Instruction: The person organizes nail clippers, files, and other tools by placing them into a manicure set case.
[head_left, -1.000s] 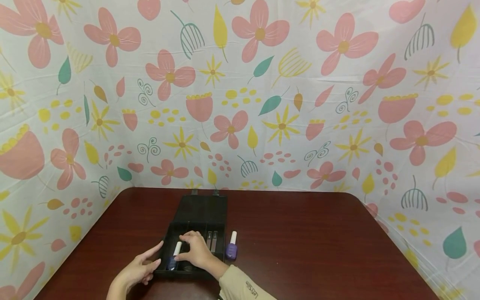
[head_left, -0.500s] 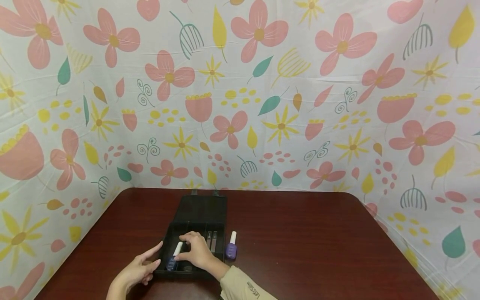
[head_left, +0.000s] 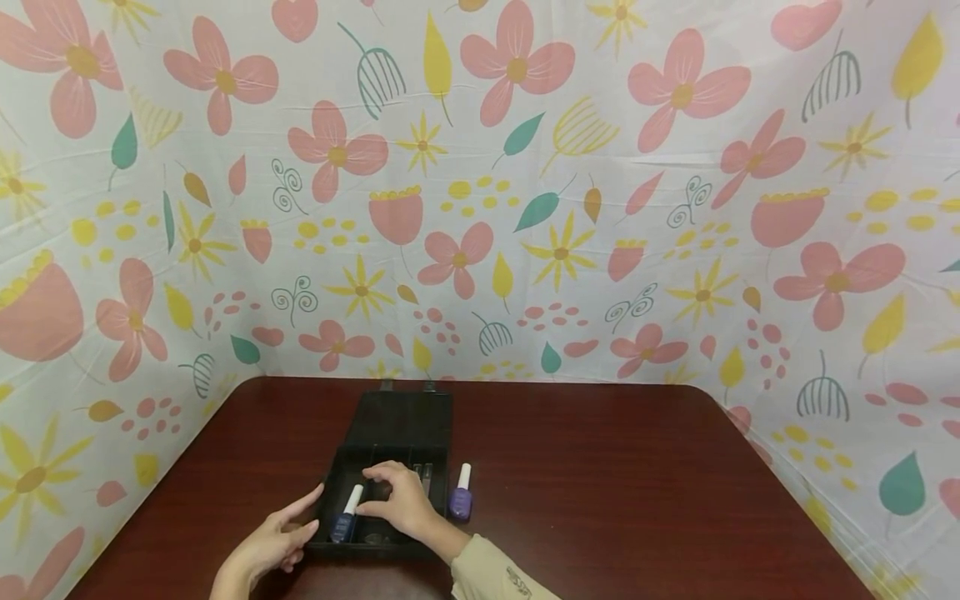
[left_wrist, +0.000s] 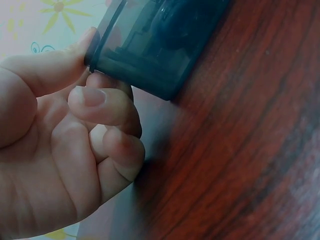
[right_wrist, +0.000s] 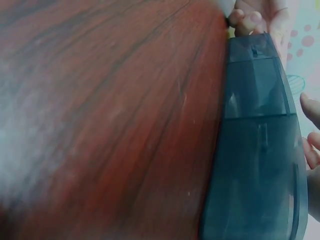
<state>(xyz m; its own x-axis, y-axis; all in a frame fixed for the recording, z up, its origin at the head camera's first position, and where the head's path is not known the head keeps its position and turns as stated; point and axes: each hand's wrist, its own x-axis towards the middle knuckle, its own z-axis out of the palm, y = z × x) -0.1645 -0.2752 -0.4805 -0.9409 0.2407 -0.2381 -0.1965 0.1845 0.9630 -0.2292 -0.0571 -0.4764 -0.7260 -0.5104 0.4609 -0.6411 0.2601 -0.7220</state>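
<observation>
A black divided box [head_left: 352, 546] lies on the table with its lid laid back. In its left compartment a dark blue nail polish bottle [head_left: 342, 525] with a white cap leans at a slant. My left hand [head_left: 270, 542] grips the box's left side near the front corner; in the left wrist view its fingers [left_wrist: 102, 105] are curled at the rim. Over the box, my right hand [head_left: 402, 502] has thumb and index finger apart, with the thumb tip close beside the white cap. It holds nothing. A purple nail polish bottle [head_left: 461, 493] lies right of the box.
Narrow strips [head_left: 427, 477] lie in the box's right part, partly hidden by my right hand. A small dark item [head_left: 374, 539] is in the front compartment. The dark red table [head_left: 622, 483] extends right; a flowered cloth [head_left: 480, 200] surrounds it.
My right hand has let go of the blue nail polish bottle and shifted slightly right, so more of the bottle shows. The left hand stays at the box.
</observation>
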